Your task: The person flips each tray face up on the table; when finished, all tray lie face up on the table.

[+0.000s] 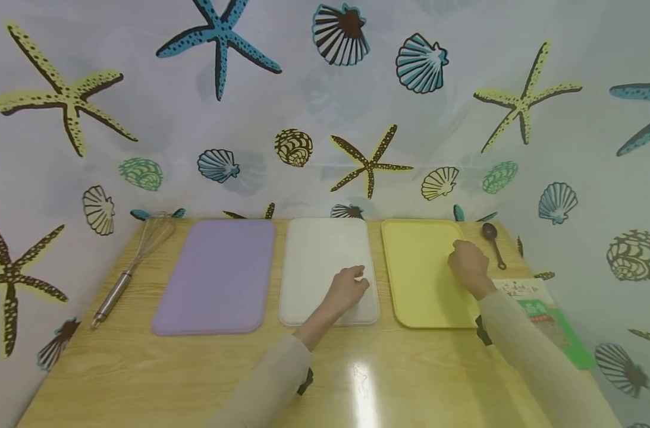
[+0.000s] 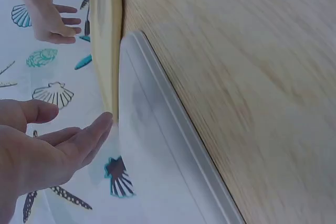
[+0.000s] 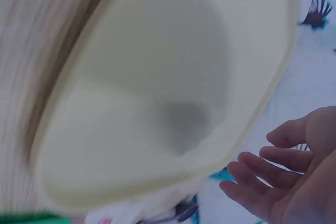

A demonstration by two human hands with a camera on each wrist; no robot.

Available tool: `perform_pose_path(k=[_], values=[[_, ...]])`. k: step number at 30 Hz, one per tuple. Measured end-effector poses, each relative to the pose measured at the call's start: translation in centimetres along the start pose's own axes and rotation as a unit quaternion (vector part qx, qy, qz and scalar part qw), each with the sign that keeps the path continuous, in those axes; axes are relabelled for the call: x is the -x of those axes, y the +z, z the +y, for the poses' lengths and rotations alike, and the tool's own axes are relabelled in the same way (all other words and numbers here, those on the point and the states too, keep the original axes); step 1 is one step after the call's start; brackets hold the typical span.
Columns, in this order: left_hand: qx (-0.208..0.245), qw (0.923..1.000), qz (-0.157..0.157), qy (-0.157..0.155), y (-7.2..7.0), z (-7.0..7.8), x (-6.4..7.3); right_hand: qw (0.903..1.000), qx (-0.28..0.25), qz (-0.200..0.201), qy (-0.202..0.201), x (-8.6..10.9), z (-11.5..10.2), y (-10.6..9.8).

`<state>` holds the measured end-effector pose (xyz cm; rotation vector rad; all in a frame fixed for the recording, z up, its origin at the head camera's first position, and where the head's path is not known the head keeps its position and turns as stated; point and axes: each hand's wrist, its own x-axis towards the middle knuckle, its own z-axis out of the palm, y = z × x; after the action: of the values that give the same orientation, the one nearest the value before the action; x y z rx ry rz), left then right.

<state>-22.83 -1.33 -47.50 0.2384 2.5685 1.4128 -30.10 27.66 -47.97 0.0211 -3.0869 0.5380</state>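
Note:
My left hand (image 1: 348,291) hovers over the white tray (image 1: 311,267), fingers loosely bent and nothing in them. In the left wrist view its thumb and fingers are apart, with the tray's rim beside them. Over the right side of the yellow tray (image 1: 418,267) is my right hand (image 1: 469,265). The right wrist view shows the relaxed fingers (image 3: 262,182) holding nothing, near the tray's edge. A dark spoon (image 1: 493,244) lies just right of this hand. Both trays show bare surfaces.
A purple tray (image 1: 214,276) lies left of the white one. At the far left is a whisk (image 1: 122,285) with a metal handle. A green and white packet (image 1: 552,324) lies under the right forearm's side. Shell-printed cloth (image 1: 303,107) stands behind the wooden table (image 1: 196,380).

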Motion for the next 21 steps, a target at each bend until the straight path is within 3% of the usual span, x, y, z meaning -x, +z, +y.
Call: perform_pose_path(k=[4, 7, 10, 13, 21], values=[[-0.095, 0.9928, 0.071, 0.012, -2.5, -2.4, 0.1, 0.9989, 0.002, 0.026, -0.040, 0.2, -3.4, 1.6], [-0.150, 0.9836, 0.097, 0.022, -4.5, -4.5, 0.4, 0.9950, 0.001, 0.048, -0.087, 0.5, -5.9, 3.1], [-0.187, 0.9769, 0.098, 0.029, -6.3, -6.4, 0.7, 0.9899, 0.005, 0.061, -0.128, 0.9, -8.2, 4.3], [-0.206, 0.9738, 0.090, 0.032, -7.6, -8.1, 0.7, 0.9873, 0.004, 0.067, -0.144, 1.2, -10.1, 5.4], [-0.241, 0.9677, 0.073, 0.005, -9.2, -11.6, -0.2, 0.9893, -0.029, 0.054, -0.132, 1.4, -13.8, 7.6]])
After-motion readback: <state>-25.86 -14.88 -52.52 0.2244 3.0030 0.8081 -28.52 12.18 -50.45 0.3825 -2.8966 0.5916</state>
